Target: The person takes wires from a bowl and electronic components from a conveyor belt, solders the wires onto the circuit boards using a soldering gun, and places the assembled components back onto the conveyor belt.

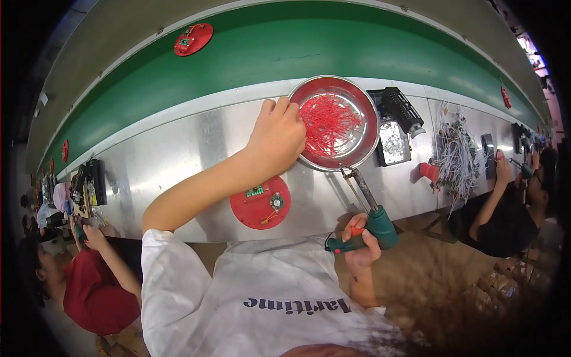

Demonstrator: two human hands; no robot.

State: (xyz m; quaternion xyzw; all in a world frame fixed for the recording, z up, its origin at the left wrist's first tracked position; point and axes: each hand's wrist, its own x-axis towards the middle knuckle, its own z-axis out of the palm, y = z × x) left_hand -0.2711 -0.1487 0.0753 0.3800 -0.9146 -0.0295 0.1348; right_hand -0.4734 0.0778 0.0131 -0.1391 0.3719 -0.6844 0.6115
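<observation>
At the left side of a round metal bowl [370,134], my left hand [278,132] bends over the rim with its fingers curled together. Its fingertips meet a tangle of short red wires [331,122] in the bowl; what they pinch, if anything, is hidden. My right hand [364,253] grips a green soldering gun [382,226] with a red trigger, its metal tip pointing up at the bowl's near rim. Below my left forearm, a round red plate [247,211] carrying a small green circuit board and a round part lies on the metal bench.
Right of the bowl stand a black device [403,110] and a shallow tray [394,146]. Farther right are a red spool [428,172] and a bundle of white wires [458,152]. A green conveyor belt [333,41] carries another red plate [193,40]. People work on both sides.
</observation>
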